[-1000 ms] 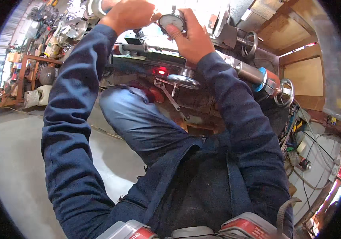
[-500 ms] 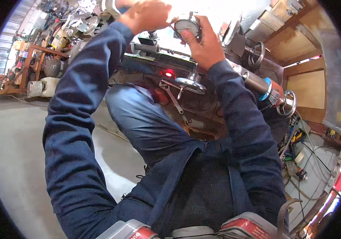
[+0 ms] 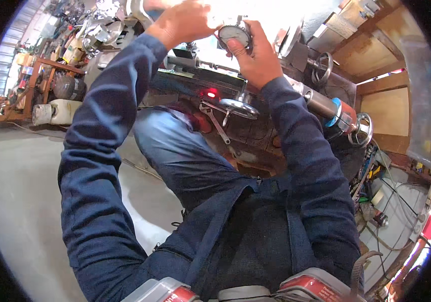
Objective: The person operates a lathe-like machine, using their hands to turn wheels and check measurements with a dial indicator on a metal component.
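A round dial indicator (image 3: 233, 32) with a pale face is in my right hand (image 3: 258, 60), its thumb across the lower part of the face and fingers around the side. My left hand (image 3: 183, 22) is just left of it, fingers curled at the bright machine top; what they grip is hidden in the glare. Below them are a dark horizontal shaft (image 3: 188, 63) and a chrome handwheel (image 3: 238, 108) on the front of a metal machine. A red lamp (image 3: 211, 94) glows below the bed.
An adjustable wrench (image 3: 215, 123) lies beside my knee. Further handwheels (image 3: 362, 130) and a steel cylinder (image 3: 321, 105) are to the right, before wooden panels (image 3: 384, 108). Cluttered parts, a wooden rack (image 3: 34, 85) and a white jug (image 3: 62, 115) stand left. Cables (image 3: 396, 196) hang at right.
My hands, the indicator and the machine appear lower and further right than a second ago, consistent with a view shift. In the last half second they have barely moved.
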`<state>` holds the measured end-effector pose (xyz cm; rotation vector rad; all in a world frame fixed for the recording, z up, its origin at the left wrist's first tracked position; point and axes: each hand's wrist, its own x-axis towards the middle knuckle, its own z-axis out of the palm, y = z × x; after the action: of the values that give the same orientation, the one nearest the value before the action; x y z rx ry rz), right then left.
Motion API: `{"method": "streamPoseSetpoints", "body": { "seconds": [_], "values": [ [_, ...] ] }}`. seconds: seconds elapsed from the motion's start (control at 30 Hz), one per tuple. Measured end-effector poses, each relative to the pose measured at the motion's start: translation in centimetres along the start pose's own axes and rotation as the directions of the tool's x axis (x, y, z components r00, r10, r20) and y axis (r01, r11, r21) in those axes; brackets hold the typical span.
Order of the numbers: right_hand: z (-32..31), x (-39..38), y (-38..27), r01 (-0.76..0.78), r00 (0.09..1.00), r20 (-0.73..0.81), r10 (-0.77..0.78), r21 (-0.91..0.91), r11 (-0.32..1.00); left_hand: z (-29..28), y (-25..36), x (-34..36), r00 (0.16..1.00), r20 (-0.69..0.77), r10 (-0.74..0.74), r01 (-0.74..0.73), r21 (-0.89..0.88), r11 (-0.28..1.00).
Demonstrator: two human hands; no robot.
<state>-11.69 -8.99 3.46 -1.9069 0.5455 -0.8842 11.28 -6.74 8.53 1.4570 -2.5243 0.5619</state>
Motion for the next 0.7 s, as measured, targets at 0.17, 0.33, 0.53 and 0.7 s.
{"method": "streamPoseSetpoints", "body": {
  "seconds": [0.17,0.33,0.53,0.7],
  "values": [
    [-0.5,-0.1,1.2,0.019,0.999,-0.035,-0.018,0.017,1.000,-1.0,5.0,2.2,0.799,-0.323,-0.507,0.398,-0.348,0.849],
    [-0.1,-0.2,0.6,0.033,0.998,-0.050,-0.029,0.066,0.997,-1.5,1.4,0.5,0.987,0.079,-0.139,0.135,0.056,0.989],
    [-0.7,0.0,1.2,0.039,0.997,-0.072,-0.042,-0.049,0.998,-1.9,1.0,0.0,0.995,-0.094,0.013,-0.007,0.068,0.998],
    [-8.3,-4.9,-3.9,0.144,0.957,-0.241,-0.160,-0.081,0.986,-4.5,3.0,-5.6,0.584,-0.245,-0.774,0.662,-0.407,0.629]
  ]
}}
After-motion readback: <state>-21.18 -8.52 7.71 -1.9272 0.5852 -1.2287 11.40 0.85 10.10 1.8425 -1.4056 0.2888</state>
